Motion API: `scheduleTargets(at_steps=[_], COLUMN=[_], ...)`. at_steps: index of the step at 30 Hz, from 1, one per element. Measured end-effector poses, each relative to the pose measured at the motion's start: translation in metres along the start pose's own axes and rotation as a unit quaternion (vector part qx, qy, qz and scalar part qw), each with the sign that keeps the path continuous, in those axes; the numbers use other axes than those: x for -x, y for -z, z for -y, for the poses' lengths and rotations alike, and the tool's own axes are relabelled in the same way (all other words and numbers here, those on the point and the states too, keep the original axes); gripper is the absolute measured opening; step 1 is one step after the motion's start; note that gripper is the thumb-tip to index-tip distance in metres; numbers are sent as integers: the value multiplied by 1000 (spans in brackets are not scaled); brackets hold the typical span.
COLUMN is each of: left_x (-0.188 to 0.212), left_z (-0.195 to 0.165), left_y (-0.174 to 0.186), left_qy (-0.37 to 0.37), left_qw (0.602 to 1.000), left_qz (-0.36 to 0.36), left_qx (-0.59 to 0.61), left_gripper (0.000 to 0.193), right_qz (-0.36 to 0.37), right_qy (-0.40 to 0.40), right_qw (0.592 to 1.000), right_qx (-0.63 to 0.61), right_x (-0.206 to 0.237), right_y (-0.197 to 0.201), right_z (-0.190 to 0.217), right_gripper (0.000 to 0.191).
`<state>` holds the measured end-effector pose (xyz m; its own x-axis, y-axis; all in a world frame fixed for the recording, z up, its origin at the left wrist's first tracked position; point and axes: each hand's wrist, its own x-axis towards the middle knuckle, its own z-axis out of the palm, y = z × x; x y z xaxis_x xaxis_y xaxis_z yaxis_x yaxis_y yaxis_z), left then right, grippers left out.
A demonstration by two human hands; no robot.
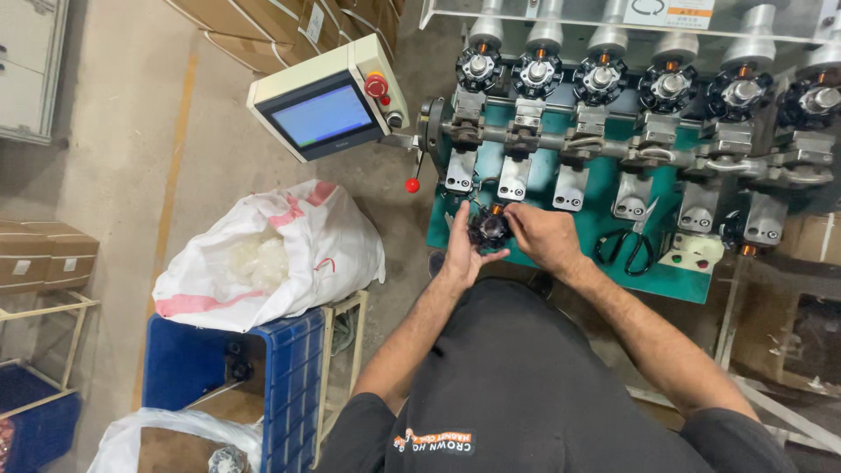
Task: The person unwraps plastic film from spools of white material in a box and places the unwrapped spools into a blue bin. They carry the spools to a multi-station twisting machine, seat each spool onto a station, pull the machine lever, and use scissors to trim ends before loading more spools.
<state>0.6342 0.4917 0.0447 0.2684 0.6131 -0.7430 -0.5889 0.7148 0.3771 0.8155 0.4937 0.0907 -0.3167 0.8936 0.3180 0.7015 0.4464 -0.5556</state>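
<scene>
At the far left two cardboard boxes (44, 254) sit on a metal rack (53, 326), and lower down a blue bin (39, 425) shows at the edge. Next comes a white sack (289, 254) with pink stripes, its mouth open on pale plastic pieces, resting on a blue crate (263, 377) that stands on a small frame. A clear bag (166, 438) lies below the crate at the bottom edge. Above the sack a control box (328, 107) with a blue screen and a red button is tilted toward the person, and a red-tipped lever (413, 182) hangs just beside it.

In the middle, the left hand (462, 250) is cupped half closed around a small black round part (488, 229) with a copper-coloured centre, palm turned inward, fingers curled behind it. The part is held in front of the green machine (604, 229), just below its row of metal plates. The right hand (541, 235) meets it from the other side, fingers bent and pinching at the top of the same part, so both hands touch it.

Along the top of the machine six black round holders (600, 77) sit in a row with silver hubs. Further right a pair of black scissors (624, 248) lies on the green surface, near a small white switch box (696, 254)
</scene>
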Motion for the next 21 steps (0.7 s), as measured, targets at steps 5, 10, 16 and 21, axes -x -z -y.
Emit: scheduleTargets(at_steps=[5, 10, 16, 21], left_x=[-10, -10, 3, 8], left_z=[13, 7, -23, -44], left_y=[4, 14, 55, 111], left_qy=[-177, -274, -198, -123], left_qw=[975, 930, 973, 989], left_qz=[20, -30, -11, -56], left_qx=[-133, -243, -122, -53], left_gripper=[34, 32, 30, 25], right_qz=[-35, -51, 39, 65], right_qy=[27, 5, -369, -701], right_qw=[998, 994, 888, 482], right_qx=[-34, -97, -270, -521], right_x=[7, 34, 53, 46], right_y=[-3, -23, -127, -190], right_z=[27, 34, -5, -20], right_gripper=[18, 11, 13, 22])
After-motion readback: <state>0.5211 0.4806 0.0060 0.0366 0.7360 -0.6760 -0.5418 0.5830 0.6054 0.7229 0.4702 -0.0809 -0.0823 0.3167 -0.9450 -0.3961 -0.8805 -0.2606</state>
